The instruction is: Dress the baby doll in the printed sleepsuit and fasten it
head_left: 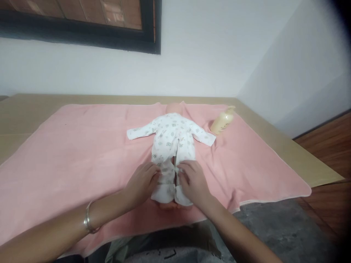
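Observation:
A baby doll (173, 108) lies on its back on a pink blanket (68, 157), dressed in a white patterned sleepsuit (171, 140). My left hand (142, 182) pinches the left leg edge of the sleepsuit near the crotch opening. My right hand (193, 182) pinches the right leg edge opposite it. Both hands have fingers curled onto the fabric. The doll's feet stick out just below the suit. A silver bangle (89, 219) sits on my left wrist.
A cream pump bottle (222, 122) lies on the blanket to the right of the doll. The blanket covers a beige table (287, 146) against a white wall. A dark framed window (82, 25) is above. Wooden floor shows at the right.

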Demonstrator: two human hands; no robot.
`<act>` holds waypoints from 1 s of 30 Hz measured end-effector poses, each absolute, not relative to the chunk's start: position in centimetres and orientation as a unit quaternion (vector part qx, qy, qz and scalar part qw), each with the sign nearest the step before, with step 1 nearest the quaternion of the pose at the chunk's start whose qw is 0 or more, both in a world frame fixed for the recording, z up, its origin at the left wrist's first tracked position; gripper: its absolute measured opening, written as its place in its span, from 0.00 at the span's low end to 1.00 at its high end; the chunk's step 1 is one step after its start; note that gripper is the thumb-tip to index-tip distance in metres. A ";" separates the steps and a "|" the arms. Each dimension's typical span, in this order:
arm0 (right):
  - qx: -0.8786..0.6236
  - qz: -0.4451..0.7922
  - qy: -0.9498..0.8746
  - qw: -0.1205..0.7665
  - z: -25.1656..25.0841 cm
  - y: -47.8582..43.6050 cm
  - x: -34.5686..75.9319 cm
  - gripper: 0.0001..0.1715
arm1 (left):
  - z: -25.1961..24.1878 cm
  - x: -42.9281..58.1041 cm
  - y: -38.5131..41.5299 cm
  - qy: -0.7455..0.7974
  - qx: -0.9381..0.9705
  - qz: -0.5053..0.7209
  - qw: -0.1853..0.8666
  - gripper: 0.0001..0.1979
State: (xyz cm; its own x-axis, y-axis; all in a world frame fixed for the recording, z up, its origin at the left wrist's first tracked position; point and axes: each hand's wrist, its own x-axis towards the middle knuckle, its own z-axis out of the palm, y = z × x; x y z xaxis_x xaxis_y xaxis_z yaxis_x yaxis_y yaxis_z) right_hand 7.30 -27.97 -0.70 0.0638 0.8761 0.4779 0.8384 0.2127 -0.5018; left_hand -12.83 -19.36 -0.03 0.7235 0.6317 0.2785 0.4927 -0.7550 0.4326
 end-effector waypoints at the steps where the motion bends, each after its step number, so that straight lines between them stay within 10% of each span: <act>1: -0.642 0.014 -0.666 0.381 -0.9 -28.2 7.8 0.15 | -0.1 -12.9 -19.0 0.314 0.910 0.211 0.171 0.10; 6: -0.681 0.052 -0.676 0.278 -1.6 -29.0 9.4 0.34 | -1.2 -12.0 -16.0 0.317 0.915 0.215 0.126 0.22; 18: -0.615 0.116 -0.739 0.248 5.2 -28.6 13.2 0.18 | 0.7 -9.2 -11.2 0.344 0.920 0.181 0.052 0.24; 30: -0.465 -0.047 -0.846 0.257 3.7 -7.6 14.5 0.28 | 3.2 -0.8 -1.3 0.381 0.857 0.336 0.089 0.14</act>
State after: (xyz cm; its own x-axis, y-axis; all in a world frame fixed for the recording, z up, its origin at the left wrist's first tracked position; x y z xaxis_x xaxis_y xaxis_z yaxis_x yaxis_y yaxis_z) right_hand 14.48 -7.57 3.73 -0.4355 0.7631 0.4775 0.8109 0.5629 -0.1599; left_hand -0.81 -1.28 3.24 0.4835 0.7130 0.5078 0.5932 -0.6935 0.4088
